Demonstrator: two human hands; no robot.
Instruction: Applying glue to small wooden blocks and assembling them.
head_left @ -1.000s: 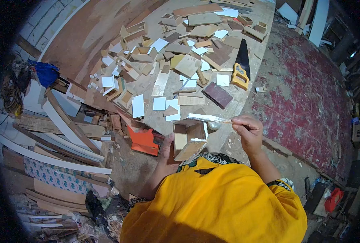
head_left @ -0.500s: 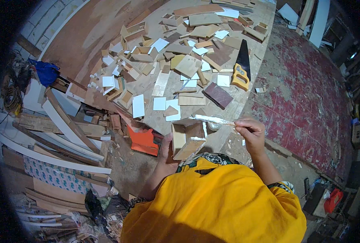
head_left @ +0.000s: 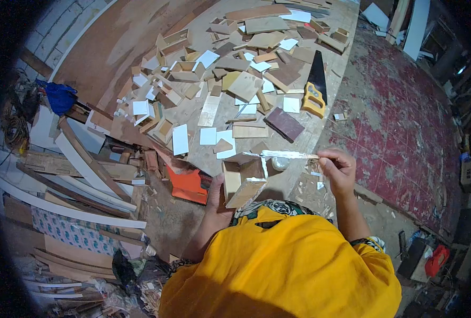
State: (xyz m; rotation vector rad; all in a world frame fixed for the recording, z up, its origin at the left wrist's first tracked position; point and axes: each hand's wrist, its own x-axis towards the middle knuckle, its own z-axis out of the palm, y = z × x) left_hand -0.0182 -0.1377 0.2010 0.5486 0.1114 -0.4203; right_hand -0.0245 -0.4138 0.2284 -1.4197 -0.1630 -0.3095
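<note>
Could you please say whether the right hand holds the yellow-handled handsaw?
No, the right hand holds a thin, white-coated stick instead.

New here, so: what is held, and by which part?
The left hand holds a wooden box by its left side; the right hand pinches a white-smeared stick by its right end.

No word, number or sign could be read. A pale sheet (head_left: 60, 227), lying beside a long white curved strip (head_left: 87, 215), carried a repeated blue-green print, too small to make out as letters or pictures. A brown carton (head_left: 470, 179), near the right edge of the red floor (head_left: 394, 122), bore dark marks, likewise illegible.
</note>
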